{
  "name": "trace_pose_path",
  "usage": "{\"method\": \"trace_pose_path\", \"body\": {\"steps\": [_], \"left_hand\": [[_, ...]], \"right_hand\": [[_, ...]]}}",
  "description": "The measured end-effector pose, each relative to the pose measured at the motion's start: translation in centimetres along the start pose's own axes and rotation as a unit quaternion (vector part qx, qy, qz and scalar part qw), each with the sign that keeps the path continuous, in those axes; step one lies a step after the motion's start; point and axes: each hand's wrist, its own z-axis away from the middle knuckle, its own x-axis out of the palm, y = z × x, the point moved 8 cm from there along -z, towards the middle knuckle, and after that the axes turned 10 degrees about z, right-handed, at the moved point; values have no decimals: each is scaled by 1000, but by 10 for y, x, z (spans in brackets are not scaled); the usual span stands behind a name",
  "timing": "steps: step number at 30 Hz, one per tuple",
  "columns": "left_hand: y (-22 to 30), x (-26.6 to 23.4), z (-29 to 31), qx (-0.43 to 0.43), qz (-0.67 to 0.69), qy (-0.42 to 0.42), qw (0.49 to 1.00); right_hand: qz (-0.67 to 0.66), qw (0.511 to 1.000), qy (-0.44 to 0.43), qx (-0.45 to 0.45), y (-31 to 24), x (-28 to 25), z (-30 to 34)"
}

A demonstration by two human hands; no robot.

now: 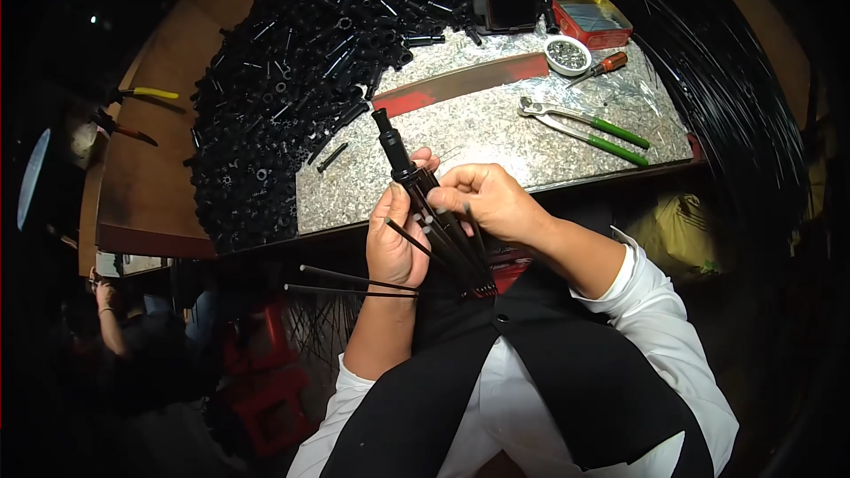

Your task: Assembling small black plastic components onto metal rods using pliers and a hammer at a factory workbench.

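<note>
A black umbrella frame (396, 150), with a stepped tubular head and several thin ribs, is tilted in front of my body over the table's near edge. Wrapped round it just below the head is my left hand (390, 235), its thumb against the collar. My right hand (496, 204) is closed at the ribs on the other side, thumb and index finger pinched together there. Whatever small part lies between those fingertips is hidden. Some dark ribs (354, 278) stick out to the left past my left wrist; others point down toward my vest.
A large heap of black tubular parts (266, 115) covers the table's left and back. Green-handled pincers (589, 130), a screwdriver (606, 65), a white bowl of small metal pieces (567, 55), a red tin (595, 22) and long black rods (735, 80) lie right. A co-worker's hand (104, 294) shows far left.
</note>
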Motion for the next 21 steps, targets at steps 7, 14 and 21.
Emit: {"method": "trace_pose_path", "body": {"steps": [7, 14, 21], "left_hand": [[0, 1, -3, 3, -3, -49, 999], [-2, -3, -2, -37, 67, -31, 997], [2, 6, -1, -27, 67, -88, 994]], "right_hand": [[116, 992, 11, -47, -21, 6, 11], [133, 987, 22, -88, -23, 9, 10], [88, 993, -16, -76, -25, 11, 7]]}}
